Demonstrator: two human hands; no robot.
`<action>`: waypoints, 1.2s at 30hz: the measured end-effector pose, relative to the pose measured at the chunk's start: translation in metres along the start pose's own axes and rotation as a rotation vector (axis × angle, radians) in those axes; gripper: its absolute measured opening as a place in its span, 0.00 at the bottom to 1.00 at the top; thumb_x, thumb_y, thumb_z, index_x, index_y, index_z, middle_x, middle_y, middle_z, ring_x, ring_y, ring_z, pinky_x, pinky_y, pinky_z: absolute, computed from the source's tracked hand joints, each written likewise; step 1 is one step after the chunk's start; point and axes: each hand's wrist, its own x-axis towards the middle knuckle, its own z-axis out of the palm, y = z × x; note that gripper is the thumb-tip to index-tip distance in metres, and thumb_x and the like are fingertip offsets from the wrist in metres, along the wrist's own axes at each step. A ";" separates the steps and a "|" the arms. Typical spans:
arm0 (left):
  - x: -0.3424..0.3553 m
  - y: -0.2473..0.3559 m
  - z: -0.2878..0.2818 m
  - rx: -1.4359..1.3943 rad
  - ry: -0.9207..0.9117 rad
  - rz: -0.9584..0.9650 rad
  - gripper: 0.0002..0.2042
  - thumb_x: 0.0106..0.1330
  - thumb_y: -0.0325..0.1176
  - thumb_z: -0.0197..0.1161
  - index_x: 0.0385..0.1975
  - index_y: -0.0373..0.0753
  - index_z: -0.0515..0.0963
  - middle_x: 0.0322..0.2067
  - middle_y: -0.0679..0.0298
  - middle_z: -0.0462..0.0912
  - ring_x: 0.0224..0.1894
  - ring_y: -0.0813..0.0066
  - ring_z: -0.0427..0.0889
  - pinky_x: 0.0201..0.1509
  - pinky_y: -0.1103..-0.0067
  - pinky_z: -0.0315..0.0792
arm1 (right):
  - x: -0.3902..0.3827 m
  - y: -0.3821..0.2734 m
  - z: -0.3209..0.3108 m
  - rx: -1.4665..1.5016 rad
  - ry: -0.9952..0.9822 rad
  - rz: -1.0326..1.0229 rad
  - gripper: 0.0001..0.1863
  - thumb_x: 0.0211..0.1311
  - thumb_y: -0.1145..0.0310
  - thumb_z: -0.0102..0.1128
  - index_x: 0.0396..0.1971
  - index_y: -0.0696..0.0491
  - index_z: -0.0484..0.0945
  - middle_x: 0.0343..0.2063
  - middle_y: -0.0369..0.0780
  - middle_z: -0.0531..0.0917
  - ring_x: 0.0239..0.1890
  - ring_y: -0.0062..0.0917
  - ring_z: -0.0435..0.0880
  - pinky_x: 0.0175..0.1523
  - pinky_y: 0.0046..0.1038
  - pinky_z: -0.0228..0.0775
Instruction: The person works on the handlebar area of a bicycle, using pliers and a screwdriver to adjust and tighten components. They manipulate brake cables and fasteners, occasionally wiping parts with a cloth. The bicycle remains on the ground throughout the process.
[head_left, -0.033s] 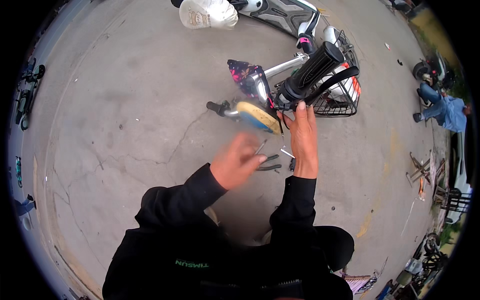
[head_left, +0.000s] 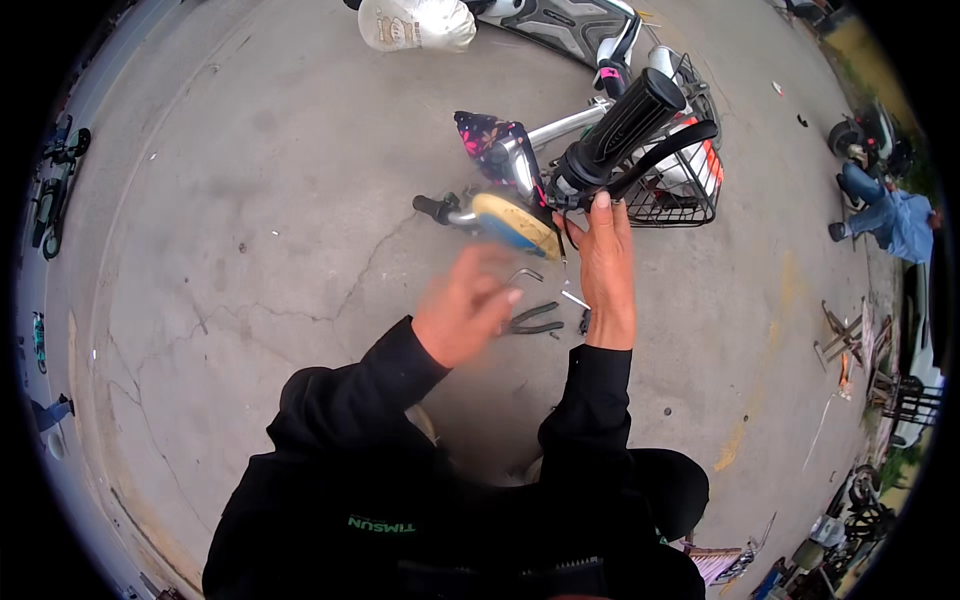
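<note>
As we lean over the handlebar, its ribbed black handlebar grip [head_left: 632, 120] points up and away to the right, with the black brake lever [head_left: 668, 160] just beside it. Our right hand [head_left: 607, 260] touches the mount at the grip's inner end, thumb on top; its farther fingers are hidden, so we cannot tell how tightly they close. Our left hand [head_left: 462, 310], blurred, is well apart from the bar, fingertips together on a bent hex key [head_left: 528, 274].

A floral cloth [head_left: 492, 148] hangs by the bar's chrome, and a cream-and-blue rounded piece [head_left: 515, 226] lies close to our right fingers. Beyond the grip is a black wire basket [head_left: 676, 216].

Below, the pliers [head_left: 536, 319] rest on grey concrete [head_left: 270, 200] crossed by cracks. That paving spreads widely on our left, giving room for the left arm, as far as the kerb line and a parked scooter [head_left: 58, 195]. The basket and lever crowd the right hand's far side. Along the right edge, a person in blue [head_left: 908, 228] sits near a wooden stool [head_left: 840, 333].
</note>
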 end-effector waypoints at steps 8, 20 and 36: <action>0.048 0.011 0.002 -0.220 0.327 -0.030 0.16 0.75 0.37 0.54 0.52 0.30 0.75 0.29 0.62 0.82 0.26 0.79 0.81 0.27 0.84 0.72 | -0.001 0.000 0.008 0.022 -0.016 -0.018 0.26 0.75 0.52 0.52 0.62 0.56 0.68 0.53 0.40 0.77 0.49 0.23 0.79 0.55 0.29 0.74; 0.075 0.012 0.020 -0.220 0.418 0.017 0.15 0.73 0.37 0.58 0.49 0.30 0.76 0.32 0.61 0.85 0.28 0.77 0.84 0.31 0.82 0.75 | 0.000 0.019 0.003 -0.092 0.020 -0.137 0.23 0.75 0.50 0.52 0.51 0.56 0.70 0.43 0.37 0.79 0.44 0.19 0.80 0.51 0.24 0.74; 0.085 0.021 0.001 -0.139 0.238 -0.099 0.17 0.69 0.36 0.57 0.48 0.27 0.75 0.33 0.55 0.87 0.27 0.72 0.85 0.25 0.79 0.72 | -0.001 0.017 0.006 -0.027 0.024 -0.105 0.24 0.75 0.51 0.51 0.55 0.57 0.68 0.47 0.40 0.79 0.47 0.22 0.80 0.53 0.28 0.75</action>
